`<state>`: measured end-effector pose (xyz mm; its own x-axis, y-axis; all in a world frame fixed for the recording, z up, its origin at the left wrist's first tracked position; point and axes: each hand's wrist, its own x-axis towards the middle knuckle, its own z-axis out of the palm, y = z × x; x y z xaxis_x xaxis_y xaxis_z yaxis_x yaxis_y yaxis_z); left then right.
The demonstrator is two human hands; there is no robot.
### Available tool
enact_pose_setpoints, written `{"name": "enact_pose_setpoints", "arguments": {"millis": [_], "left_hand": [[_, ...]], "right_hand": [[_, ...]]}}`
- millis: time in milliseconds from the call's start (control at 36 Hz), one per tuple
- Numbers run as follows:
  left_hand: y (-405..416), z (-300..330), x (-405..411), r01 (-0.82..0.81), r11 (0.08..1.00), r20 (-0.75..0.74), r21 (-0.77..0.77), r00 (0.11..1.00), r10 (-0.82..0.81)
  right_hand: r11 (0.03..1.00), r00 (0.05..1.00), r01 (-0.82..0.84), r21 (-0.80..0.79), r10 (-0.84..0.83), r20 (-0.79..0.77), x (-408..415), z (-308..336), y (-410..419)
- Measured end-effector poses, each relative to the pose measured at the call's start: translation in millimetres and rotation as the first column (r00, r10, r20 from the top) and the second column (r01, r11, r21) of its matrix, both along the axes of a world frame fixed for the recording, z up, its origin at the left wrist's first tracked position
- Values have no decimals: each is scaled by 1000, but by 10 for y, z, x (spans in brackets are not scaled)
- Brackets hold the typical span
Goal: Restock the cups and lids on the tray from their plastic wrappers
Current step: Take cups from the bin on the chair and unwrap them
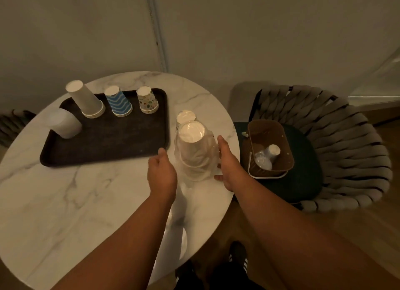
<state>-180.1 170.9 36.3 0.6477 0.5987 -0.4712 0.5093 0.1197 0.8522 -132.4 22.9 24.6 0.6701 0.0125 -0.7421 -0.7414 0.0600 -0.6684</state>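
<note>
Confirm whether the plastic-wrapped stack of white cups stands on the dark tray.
No, the plastic-wrapped stack of white cups stands on the marble table, right of the dark tray.

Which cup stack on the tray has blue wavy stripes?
The middle one of the three stacks along the tray's far edge. The plain white stack stands to its left, and the one with little coloured spots to its right.

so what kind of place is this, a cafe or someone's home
Hard to say; probably a lounge or guest-room drinks corner. A round marble table holds a dark tray of upturned paper cups, with a woven chair beside it.
</note>
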Motion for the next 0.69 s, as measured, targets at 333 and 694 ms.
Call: {"name": "enact_pose_setpoints", "arguments": {"millis": [333, 694], "left_hand": [[-717, -126, -382, 735, 629, -16, 255, 653, -757], [-1989, -534, 898, 836, 353, -227, 419, 473, -851]], "right_hand": [[975, 964, 155, -158, -115, 238, -23, -138, -561], [753, 945, -53, -656, 250, 210, 697, -784, -2178]]}}
